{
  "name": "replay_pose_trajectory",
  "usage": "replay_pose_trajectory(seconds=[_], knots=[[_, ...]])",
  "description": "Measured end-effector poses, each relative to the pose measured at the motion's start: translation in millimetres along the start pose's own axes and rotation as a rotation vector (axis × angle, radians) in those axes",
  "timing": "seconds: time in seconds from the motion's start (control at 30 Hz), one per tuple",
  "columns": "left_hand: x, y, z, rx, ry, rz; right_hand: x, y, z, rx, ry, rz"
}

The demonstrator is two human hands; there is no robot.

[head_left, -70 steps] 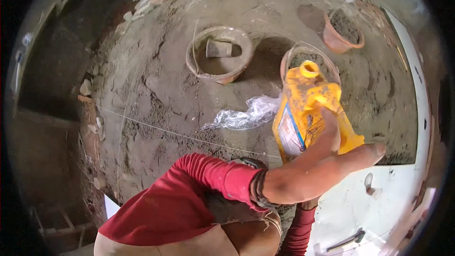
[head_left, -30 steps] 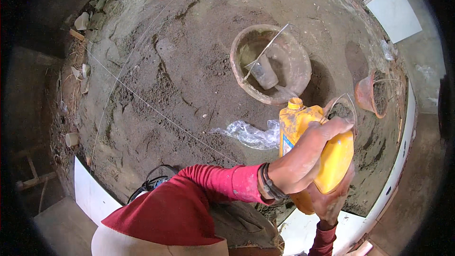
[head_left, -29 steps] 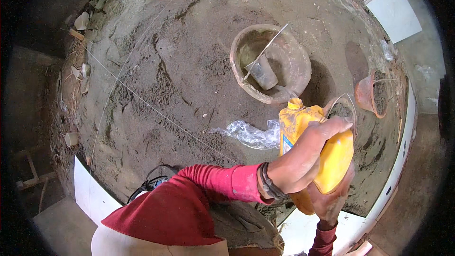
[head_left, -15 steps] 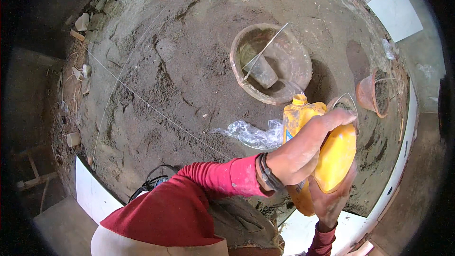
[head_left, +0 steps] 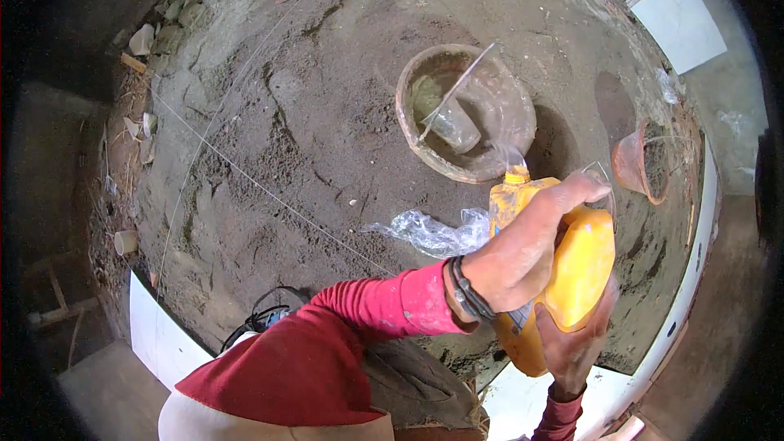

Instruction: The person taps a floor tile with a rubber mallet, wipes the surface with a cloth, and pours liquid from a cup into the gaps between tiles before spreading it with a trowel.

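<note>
**Liquid Runs From My Yellow Jug Into the Tub**

At the far left, a small pale cup (head_left: pixel 126 242) lies by the rubble edge, well apart from my hands. A thin string (head_left: pixel 269 192) slants over the rough ground, and a crumpled clear plastic sheet (head_left: pixel 433 231) lies just beside the jug (head_left: pixel 585 265), on its left.

Further along stands the round tub (head_left: pixel 403 106), with a grey beaker (head_left: pixel 455 129) lying tilted inside. A clear stream arcs over the tub's near rim from the jug's mouth, so I judge the pour under way and not finished. I cannot make out how high the liquid stands in the tub.

The jug is tipped, its neck toward the tub and its cap off. My left hand (head_left: pixel 523 247) is closed over its top, around the handle as far as I can judge. My right hand (head_left: pixel 576 347) cups the lower end from beneath. How much is left inside I can't tell; the yellow walls hide it.

At the right, a reddish bucket (head_left: pixel 629 162) leans on the ground, apart from both hands.
</note>
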State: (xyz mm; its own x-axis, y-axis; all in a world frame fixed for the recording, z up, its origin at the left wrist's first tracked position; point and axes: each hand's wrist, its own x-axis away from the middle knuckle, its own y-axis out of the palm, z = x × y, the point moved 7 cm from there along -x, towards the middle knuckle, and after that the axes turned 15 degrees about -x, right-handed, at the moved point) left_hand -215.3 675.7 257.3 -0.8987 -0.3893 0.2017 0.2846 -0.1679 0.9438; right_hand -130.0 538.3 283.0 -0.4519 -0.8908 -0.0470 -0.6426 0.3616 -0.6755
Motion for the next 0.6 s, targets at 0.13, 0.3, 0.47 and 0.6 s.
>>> replay_pose_trajectory(seconds=[0.13, 0.3, 0.47, 0.6], knots=[[-6.8, 2.8, 1.1, 0.061, 0.070, -0.018, -10.4, -8.2, 0.3, -0.057, 0.008, -0.019], [-9.5, 3.7, 16.3, 0.126, 0.111, -0.110, -19.8, -12.4, -1.6, -0.054, 0.027, -0.078], [-16.6, -2.7, 29.5, 0.220, 0.099, -0.024, -36.1, -14.2, -6.0, -0.042, 0.032, -0.131], [-27.2, -10.4, 32.5, 0.266, 0.081, -0.088, -47.6, -11.7, -11.4, -0.032, 0.042, -0.164]])
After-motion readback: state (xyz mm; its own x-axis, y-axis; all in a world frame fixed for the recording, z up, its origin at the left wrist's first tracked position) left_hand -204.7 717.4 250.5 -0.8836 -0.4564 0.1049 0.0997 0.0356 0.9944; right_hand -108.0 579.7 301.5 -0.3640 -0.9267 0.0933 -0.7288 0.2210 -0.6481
